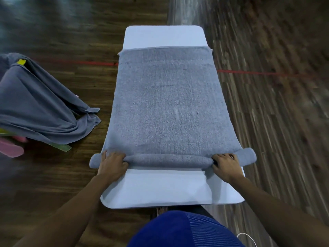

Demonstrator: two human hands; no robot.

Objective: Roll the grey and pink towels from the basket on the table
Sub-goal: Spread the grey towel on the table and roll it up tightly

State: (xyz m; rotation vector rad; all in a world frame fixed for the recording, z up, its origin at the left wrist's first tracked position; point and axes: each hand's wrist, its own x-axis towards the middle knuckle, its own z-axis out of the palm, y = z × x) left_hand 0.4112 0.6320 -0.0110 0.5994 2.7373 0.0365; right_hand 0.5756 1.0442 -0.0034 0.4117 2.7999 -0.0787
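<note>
Basket (62, 147) at left, largely hidden beneath a draped grey towel (35, 104); pink towel (10, 151), apparently, cut off at the edge; floor (284, 32) blurred

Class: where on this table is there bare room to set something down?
Bare table: the far end beyond the towel, and the near end between roll and person. The towel covers the middle; left hand and right hand grip the roll.

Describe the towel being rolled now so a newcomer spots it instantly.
Find the long white table on the wooden floor. The grey towel lies flat along it, near edge rolled under the left hand and right hand. The other grey cloth hangs crumpled over the basket, off the table at left.
</note>
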